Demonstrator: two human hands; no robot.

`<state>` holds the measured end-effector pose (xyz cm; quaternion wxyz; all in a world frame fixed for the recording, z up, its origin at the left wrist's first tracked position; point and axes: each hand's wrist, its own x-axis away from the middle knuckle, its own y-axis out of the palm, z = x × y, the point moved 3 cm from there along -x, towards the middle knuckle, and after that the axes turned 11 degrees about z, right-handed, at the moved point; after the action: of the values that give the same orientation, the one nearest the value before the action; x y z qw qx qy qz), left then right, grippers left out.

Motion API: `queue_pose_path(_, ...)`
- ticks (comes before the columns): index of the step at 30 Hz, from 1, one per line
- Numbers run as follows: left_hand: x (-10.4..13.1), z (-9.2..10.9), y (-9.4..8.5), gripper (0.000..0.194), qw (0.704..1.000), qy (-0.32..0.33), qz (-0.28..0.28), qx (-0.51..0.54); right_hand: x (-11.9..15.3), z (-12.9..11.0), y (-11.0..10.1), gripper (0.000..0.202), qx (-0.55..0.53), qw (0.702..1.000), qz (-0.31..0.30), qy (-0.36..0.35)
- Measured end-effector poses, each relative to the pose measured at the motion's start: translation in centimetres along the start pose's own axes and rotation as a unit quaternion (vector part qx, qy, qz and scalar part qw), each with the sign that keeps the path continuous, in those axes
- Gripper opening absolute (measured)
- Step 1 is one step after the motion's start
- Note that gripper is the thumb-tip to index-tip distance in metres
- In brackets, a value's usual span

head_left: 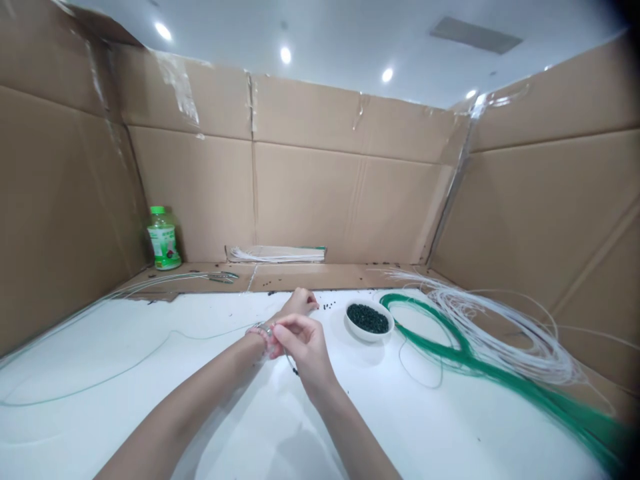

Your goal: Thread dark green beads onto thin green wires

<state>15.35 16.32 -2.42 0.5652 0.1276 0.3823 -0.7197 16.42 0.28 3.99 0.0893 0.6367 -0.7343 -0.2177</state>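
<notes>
My left hand point(299, 301) reaches forward over the white table, its fingers curled down beside a few loose black beads point(327, 306). Whatever its fingertips hold, if anything, is hidden. A pink bracelet point(260, 331) circles that wrist. Across the left wrist lies my right hand point(306, 341), thumb and fingers pinched on a thin cord point(289, 359). Black beads point(295, 371) show at the cord's lower end. A pale green strand point(170, 333) runs leftward over the table from the wrist. To the right of both hands stands a white bowl point(367, 335) filled with small black beads.
Green cord coils point(450, 350) and white cord coils point(520, 340) lie at the right. A green-capped bottle point(164, 241) stands back left, near pliers-like tools point(223, 276). White strands point(277, 255) lie by the back cardboard wall point(310, 187). Cardboard walls surround the table.
</notes>
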Motion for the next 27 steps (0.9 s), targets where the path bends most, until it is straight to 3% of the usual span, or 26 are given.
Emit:
queue_pose_path(3,-0.4,0.9,-1.4,0.024,0.993,-0.103,0.003,0.056,-0.2,0.4,-0.4,0.029,0.023,1.0,0.014,-0.01)
queue_pose_path(6,1.1,2.3,-4.3,0.022,0.972,-0.185,0.035,0.142,-0.2,0.4,-0.8,0.029,0.043,0.999,0.022,-0.018)
queue_pose_path(11,7.7,4.9,-10.0,0.037,0.911,-0.288,0.077,0.286,0.4,-0.5,-0.6,0.026,0.115,0.991,0.028,-0.064)
queue_pose_path(14,11.2,6.2,-11.9,0.035,0.875,-0.341,0.083,0.333,0.8,-0.7,-0.5,0.022,0.186,0.977,0.031,-0.099)
queue_pose_path(17,13.3,6.9,-12.5,0.027,0.832,-0.381,0.092,0.392,1.3,-0.1,-0.5,0.02,0.241,0.965,0.019,-0.105)
queue_pose_path(21,14.5,7.5,-12.2,0.019,0.749,-0.426,0.087,0.501,2.2,0.8,0.1,0.018,0.324,0.937,-0.017,-0.132)
queue_pose_path(27,15.3,7.5,-12.2,0.012,0.713,-0.445,0.054,0.539,3.1,0.7,1.0,0.012,0.393,0.9,-0.024,-0.186)
